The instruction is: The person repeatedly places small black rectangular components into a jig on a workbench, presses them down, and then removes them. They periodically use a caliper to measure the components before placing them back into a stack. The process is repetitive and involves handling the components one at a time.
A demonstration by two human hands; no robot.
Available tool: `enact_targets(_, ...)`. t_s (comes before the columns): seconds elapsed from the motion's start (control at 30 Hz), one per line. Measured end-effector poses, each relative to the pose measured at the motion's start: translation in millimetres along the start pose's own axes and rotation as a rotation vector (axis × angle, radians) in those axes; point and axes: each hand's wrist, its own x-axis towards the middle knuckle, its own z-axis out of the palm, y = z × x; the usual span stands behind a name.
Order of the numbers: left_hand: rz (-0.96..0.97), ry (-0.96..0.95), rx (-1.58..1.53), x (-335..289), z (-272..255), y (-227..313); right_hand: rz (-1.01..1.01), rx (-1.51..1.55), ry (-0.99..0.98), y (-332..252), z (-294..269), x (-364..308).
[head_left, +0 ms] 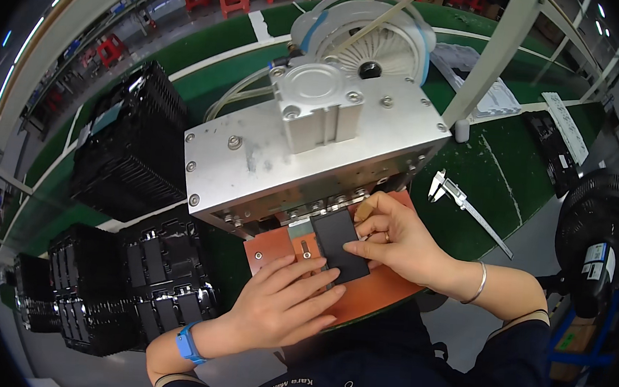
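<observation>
Both hands at a bench press, seen from the head camera. The right hand [393,233] pinches a flat black rectangular part [338,243] by its right edge, thumb and forefinger closed on it, so that the part's face stays free. The left hand [288,301] lies flat with fingers spread, its fingertips pressing the part's near-left corner; it grasps nothing, and appears only to steady the part from below the pinch.

The part rests on an orange-brown fixture plate [276,253], directly beneath the overhang of the grey metal press block [305,160]; its far edge sits just under the block's front lip, where a row of small pins is visible. Holding it from the side and the near corner keeps both hands outside the block's footprint, which seems the reason for this 2-handed arrangement. A square pneumatic cylinder [318,107] stands upright on the block, above and beyond the grip.

To the left of the left hand, black moulded trays [165,277] carry rows of similar dark parts, within easy reach. To the right of the right hand, well apart, a metal caliper [461,202] lies on the green table [500,172]. A white fan [369,42] stands behind the press.
</observation>
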Motion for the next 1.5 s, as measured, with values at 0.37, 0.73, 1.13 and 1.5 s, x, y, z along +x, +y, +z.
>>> enact_targets(0.37,-0.960,-0.390,-1.613,16,0,6,-0.734,-0.100,0.180,21,-1,-33)
enact_targets(0.73,-0.852,0.221,-1.430,32,9,17,-0.670,-0.942,0.821,62,-113,-46)
enact_targets(1.13,-0.912,0.391,-1.251,30,17,1,-0.179,-1.003,0.902,126,-203,-33)
enact_targets(1.5,-0.899,0.326,-1.256,29,17,0,-0.642,-0.328,0.744,55,-76,-81)
